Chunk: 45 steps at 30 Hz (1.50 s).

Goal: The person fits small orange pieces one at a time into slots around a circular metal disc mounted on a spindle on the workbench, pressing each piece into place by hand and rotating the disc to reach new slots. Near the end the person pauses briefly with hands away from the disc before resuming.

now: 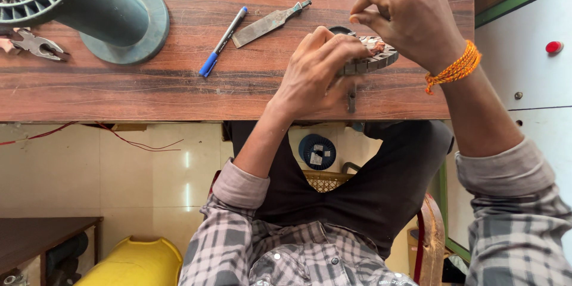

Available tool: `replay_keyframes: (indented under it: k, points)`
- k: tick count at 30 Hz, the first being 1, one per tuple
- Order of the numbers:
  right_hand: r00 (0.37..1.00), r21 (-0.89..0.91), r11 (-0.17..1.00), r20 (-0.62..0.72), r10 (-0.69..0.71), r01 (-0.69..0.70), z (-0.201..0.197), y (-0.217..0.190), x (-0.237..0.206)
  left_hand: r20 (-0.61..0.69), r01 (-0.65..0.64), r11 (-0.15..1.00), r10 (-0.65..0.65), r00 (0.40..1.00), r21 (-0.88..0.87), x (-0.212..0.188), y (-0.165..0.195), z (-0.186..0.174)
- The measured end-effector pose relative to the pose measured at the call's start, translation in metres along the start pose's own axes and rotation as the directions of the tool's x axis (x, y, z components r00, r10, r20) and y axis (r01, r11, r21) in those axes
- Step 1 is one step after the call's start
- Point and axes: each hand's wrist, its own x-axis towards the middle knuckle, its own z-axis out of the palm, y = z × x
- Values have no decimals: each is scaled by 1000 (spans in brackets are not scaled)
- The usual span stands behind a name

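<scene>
Stator (pixel 375 56): round toothed metal ring, on the wooden table (pixel 149 92) near its front edge.
Left hand (pixel 316 74): fingers curled, gripping the stator's near side.
Right hand (pixel 411 15): fingertips pinched together above the stator's top.
Nearby: flat metal tool (pixel 268 22), blue pen (pixel 223 42), teal spool (pixel 83 6), pliers (pixel 33 44).

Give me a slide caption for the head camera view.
Left hand steadies a toothed metal ring on a wooden table; right hand pinches above it.
</scene>
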Motion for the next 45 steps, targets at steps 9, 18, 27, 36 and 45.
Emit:
replay_keyframes:
  k: [9, 18, 27, 36, 45]
  points:
    - [993, -83, 996, -107, -43, 34, -8, -17, 16, 306, 601, 613, -525, 795, -513, 28, -34, 9]
    - [978, -55, 980, 71, 197, -194, -34, -58, -13, 494, 512, 521, -187, 849, -683, 34, -58, -2]
    - [958, 211, 940, -45, 284, -269, -21, -95, -57, 541, 542, 579, -195, 818, -609, 37, -52, -12]
    - [949, 236, 937, -117, 292, -259, 29, -95, -87, 517, 435, 719, -123, 847, -541, 41, -47, -18]
    - [903, 277, 896, -159, 400, -348, 59, -81, -117, -7, 88, 897, -101, 995, -432, 28, 21, -34]
